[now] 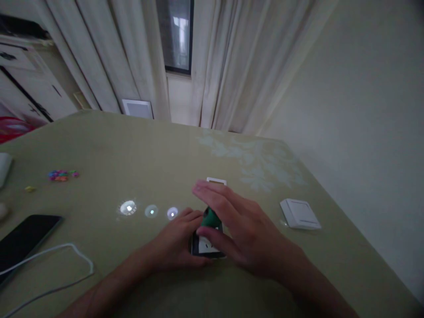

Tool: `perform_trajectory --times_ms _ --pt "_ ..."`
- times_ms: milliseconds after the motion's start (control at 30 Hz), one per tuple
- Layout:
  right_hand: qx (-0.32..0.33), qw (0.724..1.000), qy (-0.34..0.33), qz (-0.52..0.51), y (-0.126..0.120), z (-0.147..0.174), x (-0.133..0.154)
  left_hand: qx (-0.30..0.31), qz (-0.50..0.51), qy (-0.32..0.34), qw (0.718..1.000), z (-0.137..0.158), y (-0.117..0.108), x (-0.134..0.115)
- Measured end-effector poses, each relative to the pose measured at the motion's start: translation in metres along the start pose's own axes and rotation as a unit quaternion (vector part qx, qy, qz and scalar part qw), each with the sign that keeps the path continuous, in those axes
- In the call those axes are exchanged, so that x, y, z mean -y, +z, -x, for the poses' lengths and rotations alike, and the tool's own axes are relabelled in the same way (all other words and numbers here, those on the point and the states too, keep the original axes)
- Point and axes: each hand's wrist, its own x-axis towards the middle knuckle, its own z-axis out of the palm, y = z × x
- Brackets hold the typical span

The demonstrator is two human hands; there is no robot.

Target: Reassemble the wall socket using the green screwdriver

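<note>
Both hands are down on the table (pixel 139 150) now, crowded around the wall socket (pixel 206 244). Your left hand (pixel 180 240) grips that socket from its left side, fingers curled against its edge, pinning it flat. Your right hand (pixel 238 225) comes over the top, fingers loosely spread, thumb and palm closed on a green-handled tool (pixel 210 217) standing right above the socket; its tip is hidden, so I cannot tell where it touches.

Right of the socket, well apart, lies a white switch (pixel 300 213). Just behind it sits a small white frame (pixel 216 180). Far left of it you have a phone (pixel 24 240), a white cable (pixel 62 260) and some coloured bits (pixel 61 175).

Risk here: the light is dim and your right hand covers the tip, so it could slip off and jab your left fingers. Loosen that left grip and the socket may skid.
</note>
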Motion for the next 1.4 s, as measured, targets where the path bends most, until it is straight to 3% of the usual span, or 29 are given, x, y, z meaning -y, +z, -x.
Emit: perform_trajectory --times_ms 67,133,300,400,467,567,633,667,833,967,1100,1267,1400 --pt "0.047 0.998 0.021 -0.037 -0.009 0.001 -0.001 -0.003 -0.014 0.0 1.0 0.0 0.0 0.001" --pt "0.039 0.999 0.025 -0.028 -0.01 0.002 -0.006 -0.005 -0.02 0.007 1.0 0.0 0.0 0.002" --pt "-0.126 0.983 0.054 0.12 0.006 0.005 -0.019 0.009 -0.049 0.001 0.999 -0.004 -0.001 0.005" --pt "-0.139 0.981 0.084 0.103 -0.003 0.008 -0.02 0.018 -0.049 0.01 0.999 -0.005 -0.004 0.005" --pt "-0.187 0.972 0.127 0.064 -0.013 0.013 -0.022 0.023 -0.043 0.009 0.999 -0.004 -0.005 0.005" --pt "-0.313 0.913 0.252 -0.068 -0.015 0.028 -0.036 0.032 -0.031 0.0 0.999 -0.001 -0.002 0.005" --pt "-0.391 0.813 0.36 -0.237 -0.002 0.043 -0.049 0.032 -0.008 -0.006 0.999 -0.001 0.002 0.007" --pt "-0.408 0.785 0.383 -0.266 0.007 0.051 -0.056 0.027 0.005 -0.011 1.0 -0.001 0.003 0.01" --pt "-0.421 0.702 0.437 -0.371 0.049 0.078 -0.078 -0.06 -0.017 -0.07 0.996 -0.023 -0.004 0.028" --pt "-0.405 0.656 0.455 -0.446 0.057 0.082 -0.084 -0.099 -0.11 -0.111 0.983 -0.06 -0.02 0.04" --pt "-0.407 0.619 0.462 -0.488 0.062 0.083 -0.089 -0.072 -0.188 -0.143 0.969 -0.102 -0.016 0.044" --pt "-0.404 0.61 0.463 -0.501 0.069 0.087 -0.093 -0.044 -0.237 -0.176 0.954 -0.143 0.001 0.043" --pt "-0.4 0.615 0.464 -0.496 0.071 0.09 -0.093 -0.029 -0.222 -0.168 0.96 -0.157 0.003 0.04"
